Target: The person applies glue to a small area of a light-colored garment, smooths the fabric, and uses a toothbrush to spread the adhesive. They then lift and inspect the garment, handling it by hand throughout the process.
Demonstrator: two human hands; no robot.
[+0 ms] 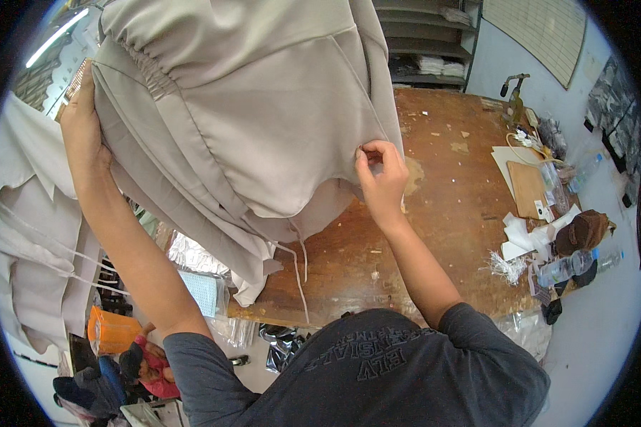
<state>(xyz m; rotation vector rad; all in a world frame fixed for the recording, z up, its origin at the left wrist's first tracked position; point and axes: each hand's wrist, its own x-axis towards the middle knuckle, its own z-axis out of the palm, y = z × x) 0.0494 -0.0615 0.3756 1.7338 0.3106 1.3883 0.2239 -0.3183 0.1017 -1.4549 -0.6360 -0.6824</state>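
A grey-beige garment (285, 121) with gathered elastic and a stitched seam hangs in front of me, raised above the wooden table. My left hand (85, 128) grips its left side, the fingers mostly hidden behind the cloth. On the right side, my right hand (383, 171) pinches the garment's edge between thumb and fingertips. Thin drawstrings (299, 274) dangle from the lower hem towards the table's near edge. Some of the cloth's lower folds overlap one another.
The worn table (449, 249) carries a brown cloth bundle (581, 231), plastic bottles (566, 269) and a wooden board (527, 188) along its right side. Similar garments (43, 235) hang at left. An orange bucket (114, 331) and a person in red (157, 370) are lower left.
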